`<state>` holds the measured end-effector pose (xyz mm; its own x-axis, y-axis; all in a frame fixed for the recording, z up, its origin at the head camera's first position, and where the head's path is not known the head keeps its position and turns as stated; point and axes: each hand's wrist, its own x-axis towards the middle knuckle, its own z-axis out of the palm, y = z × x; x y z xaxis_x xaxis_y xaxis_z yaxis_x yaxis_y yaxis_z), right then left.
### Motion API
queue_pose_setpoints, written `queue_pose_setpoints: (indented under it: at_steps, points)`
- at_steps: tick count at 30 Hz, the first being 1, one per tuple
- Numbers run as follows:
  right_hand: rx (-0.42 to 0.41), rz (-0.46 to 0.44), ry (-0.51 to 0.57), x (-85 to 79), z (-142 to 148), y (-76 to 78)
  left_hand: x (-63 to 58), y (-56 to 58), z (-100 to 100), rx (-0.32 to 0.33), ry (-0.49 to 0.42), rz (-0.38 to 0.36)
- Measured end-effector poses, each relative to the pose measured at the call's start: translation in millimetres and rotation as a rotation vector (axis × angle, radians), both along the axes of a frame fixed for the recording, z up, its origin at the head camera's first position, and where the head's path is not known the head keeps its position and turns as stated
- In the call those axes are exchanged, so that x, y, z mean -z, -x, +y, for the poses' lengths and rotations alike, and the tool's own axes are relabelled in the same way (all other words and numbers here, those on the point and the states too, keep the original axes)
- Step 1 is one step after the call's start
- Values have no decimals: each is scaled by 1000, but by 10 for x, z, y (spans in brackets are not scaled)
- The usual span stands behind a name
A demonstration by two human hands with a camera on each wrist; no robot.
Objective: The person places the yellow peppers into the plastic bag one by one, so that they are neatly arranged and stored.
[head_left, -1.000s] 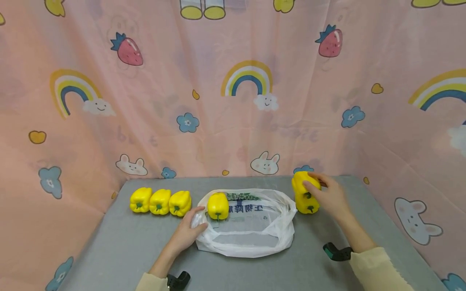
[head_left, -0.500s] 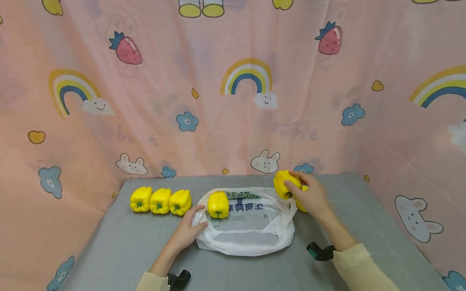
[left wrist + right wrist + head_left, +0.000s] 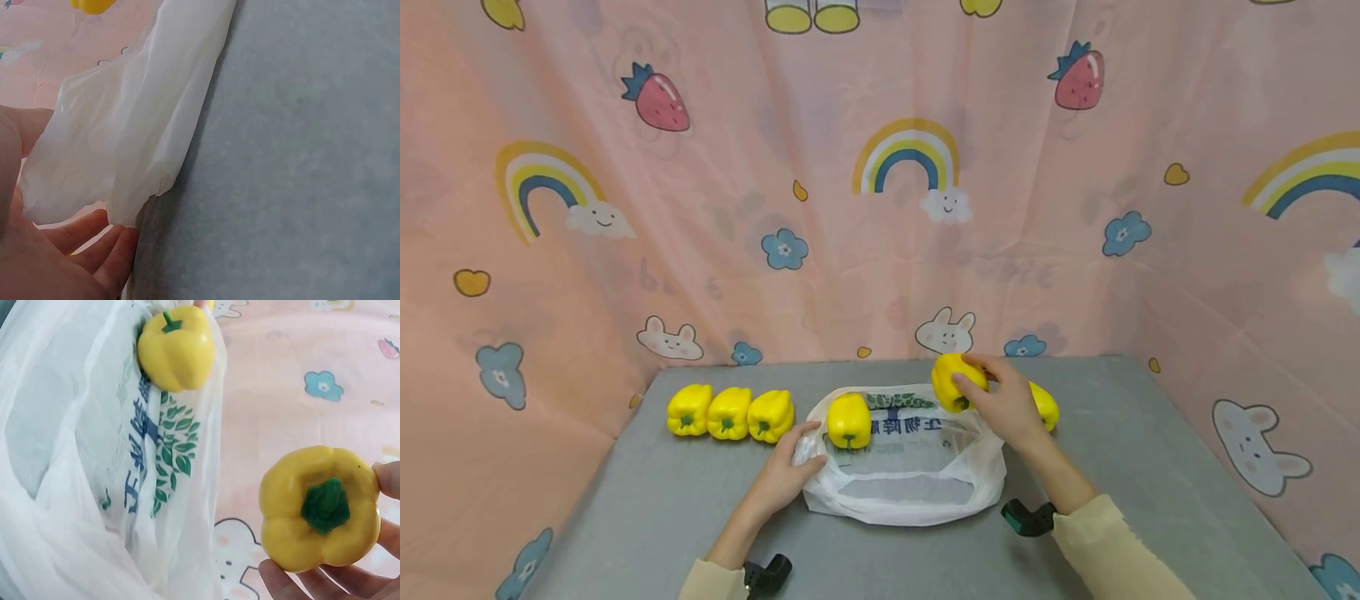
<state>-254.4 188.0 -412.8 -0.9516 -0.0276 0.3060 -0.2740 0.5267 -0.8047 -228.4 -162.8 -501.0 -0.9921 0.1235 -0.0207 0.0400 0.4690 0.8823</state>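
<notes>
Pink printed backdrop (image 3: pixel 835 83) hung beyond both sets of fingers. Grey desk (image 3: pixel 647 508) spread below them.

White plastic bag (image 3: pixel 910 507) laid on desk, mostly between the two sets of fingers, mouth kept wide. Its side is taken between thumb and fingers of left hand (image 3: pixel 786 475); thumb spread apart from index. Actual grip vs. plain support cannot be told. Right hand (image 3: pixel 1011 408): thumb and fingers closed around a pepper, raised off the desk.

Six yellow peppers visible, roughly same size. Status, as judged:
- Done: one. The placed pepper (image 3: pixel 850 419) is seen within the bag mouth, just right of the left fingers. How deep it sits can't be made out.
- In hand: one. The held pepper (image 3: pixel 946 382) is gripped in the right fingers, over the bag's far right rim in the head view. Not yet released; contact with plastic can't be confirmed.
- Left: four. Row of three peppers (image 3: pixel 728 414) lined up on the desk, left of and beyond the left fingers. The spare pepper (image 3: pixel 1045 406) sits on the desk right of the right fingers, partly hidden by hand and wrist. None of these is gripped.

Job judged to be at an early stage: one of six placed.

Smallest: held pepper's green stem (image 3: pixel 325 505), pointed at the right wrist camera, left of the right thumb tip there.
</notes>
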Motion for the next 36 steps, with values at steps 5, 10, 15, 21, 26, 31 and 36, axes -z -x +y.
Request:
queue_pose_setpoints:
  at_steps: [5,10,15,21,26,31,36]
  points:
    - [-19,3,5,30,-119,27,-8,3,-6,-5,1,5]
    - [-27,-4,-6,44,-245,41,-15,5,-15,1,-2,7]
    - [-26,-6,-23,40,-379,67,-24,13,-18,-4,0,0]
    - [-38,-45,-17,102,-543,79,-35,5,-11,-15,0,-10]
    - [-31,-61,-27,200,-677,94,-39,-4,-4,-16,4,-9]
    - [-24,-73,-30,296,-789,121,-28,-7,-7,-11,4,-6]
    - [-15,-93,-35,388,-864,162,-19,1,-1,-5,-4,-1]
